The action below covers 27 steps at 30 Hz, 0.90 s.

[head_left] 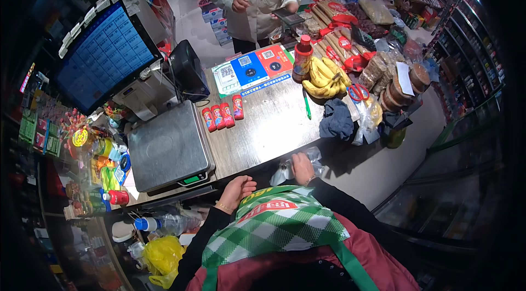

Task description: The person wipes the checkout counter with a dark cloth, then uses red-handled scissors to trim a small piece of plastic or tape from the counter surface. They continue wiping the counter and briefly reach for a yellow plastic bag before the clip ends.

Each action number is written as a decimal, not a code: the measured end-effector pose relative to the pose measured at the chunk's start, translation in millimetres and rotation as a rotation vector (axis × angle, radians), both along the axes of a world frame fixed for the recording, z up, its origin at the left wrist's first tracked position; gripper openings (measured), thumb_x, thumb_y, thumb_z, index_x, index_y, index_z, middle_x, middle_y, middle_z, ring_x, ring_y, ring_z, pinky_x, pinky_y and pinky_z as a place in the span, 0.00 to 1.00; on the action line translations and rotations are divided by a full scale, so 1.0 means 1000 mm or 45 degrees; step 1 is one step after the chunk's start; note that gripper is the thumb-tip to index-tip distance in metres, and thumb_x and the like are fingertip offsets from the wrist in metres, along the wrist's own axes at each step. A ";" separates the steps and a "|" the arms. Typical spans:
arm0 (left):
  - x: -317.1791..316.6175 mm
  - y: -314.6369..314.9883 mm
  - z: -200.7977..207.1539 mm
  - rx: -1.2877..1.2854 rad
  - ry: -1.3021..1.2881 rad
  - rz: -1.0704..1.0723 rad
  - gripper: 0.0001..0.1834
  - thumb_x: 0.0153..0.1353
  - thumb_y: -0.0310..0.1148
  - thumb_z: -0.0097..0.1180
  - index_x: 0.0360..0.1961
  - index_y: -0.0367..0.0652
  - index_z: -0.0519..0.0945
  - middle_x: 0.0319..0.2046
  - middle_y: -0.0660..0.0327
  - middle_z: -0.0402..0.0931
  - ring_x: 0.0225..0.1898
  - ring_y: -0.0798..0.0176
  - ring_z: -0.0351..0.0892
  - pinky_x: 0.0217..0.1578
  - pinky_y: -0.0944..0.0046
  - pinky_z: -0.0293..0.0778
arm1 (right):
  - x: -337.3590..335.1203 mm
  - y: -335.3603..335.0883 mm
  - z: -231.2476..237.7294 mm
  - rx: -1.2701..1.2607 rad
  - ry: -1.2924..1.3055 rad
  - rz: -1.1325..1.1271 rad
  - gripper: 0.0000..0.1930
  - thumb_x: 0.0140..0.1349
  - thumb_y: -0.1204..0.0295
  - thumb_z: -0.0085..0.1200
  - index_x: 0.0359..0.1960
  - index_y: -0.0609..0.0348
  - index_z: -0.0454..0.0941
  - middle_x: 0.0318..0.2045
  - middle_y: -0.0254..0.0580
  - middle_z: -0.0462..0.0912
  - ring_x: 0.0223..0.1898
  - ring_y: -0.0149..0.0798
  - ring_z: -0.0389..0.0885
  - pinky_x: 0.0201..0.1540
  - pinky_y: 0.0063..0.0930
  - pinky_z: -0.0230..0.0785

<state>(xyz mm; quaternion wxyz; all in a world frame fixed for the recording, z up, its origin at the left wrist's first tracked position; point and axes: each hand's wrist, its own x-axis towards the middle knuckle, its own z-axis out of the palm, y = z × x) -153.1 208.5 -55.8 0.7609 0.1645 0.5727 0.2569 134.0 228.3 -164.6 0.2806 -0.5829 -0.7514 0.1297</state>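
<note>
Where the counter meets the person's apron, the right hand rests on a clear plastic bag at the near edge, fingers curled over it; whether they truly grip is hard to tell. That bag lies crumpled, its long axis running left to right along the edge. Just beside the scale, the left hand hangs loosely cupped, palm up, holding nothing. Across the counter lie bananas and a green pen.
</note>
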 end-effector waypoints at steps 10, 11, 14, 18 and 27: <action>0.132 0.106 0.059 0.631 -0.140 -0.522 0.24 0.70 0.35 0.51 0.63 0.38 0.63 0.38 0.56 0.78 0.37 0.67 0.79 0.42 0.69 0.77 | -0.002 0.003 -0.015 -0.273 -0.486 -0.110 0.05 0.60 0.70 0.48 0.34 0.52 0.76 0.26 0.43 0.81 0.31 0.49 0.83 0.32 0.46 0.73; 0.131 0.100 0.055 0.570 -0.171 -0.521 0.21 0.70 0.36 0.51 0.60 0.38 0.66 0.38 0.56 0.79 0.37 0.67 0.79 0.42 0.69 0.77 | -0.002 0.006 -0.017 -0.229 -0.433 -0.103 0.05 0.59 0.70 0.49 0.34 0.52 0.76 0.26 0.44 0.81 0.32 0.48 0.83 0.32 0.46 0.73; 0.104 0.078 0.038 0.497 -0.152 -0.741 0.17 0.71 0.40 0.49 0.52 0.40 0.75 0.37 0.59 0.80 0.36 0.69 0.80 0.39 0.72 0.76 | 0.004 0.002 -0.014 -0.171 -0.243 -0.038 0.07 0.58 0.66 0.53 0.34 0.54 0.75 0.25 0.46 0.81 0.32 0.49 0.82 0.32 0.48 0.73; 0.054 0.044 0.006 0.244 -0.042 -0.576 0.18 0.70 0.44 0.47 0.48 0.40 0.77 0.37 0.61 0.80 0.33 0.71 0.79 0.34 0.74 0.75 | 0.012 -0.020 -0.003 -0.312 -0.055 -0.018 0.31 0.60 0.62 0.58 0.62 0.65 0.65 0.36 0.61 0.82 0.35 0.61 0.81 0.37 0.51 0.72; 0.002 -0.008 -0.026 0.122 -0.013 -0.240 0.24 0.69 0.51 0.47 0.52 0.41 0.75 0.42 0.59 0.80 0.37 0.69 0.82 0.36 0.72 0.78 | 0.004 0.014 -0.031 -0.471 -0.261 -0.174 0.16 0.69 0.59 0.45 0.34 0.61 0.75 0.28 0.61 0.81 0.31 0.64 0.80 0.33 0.56 0.70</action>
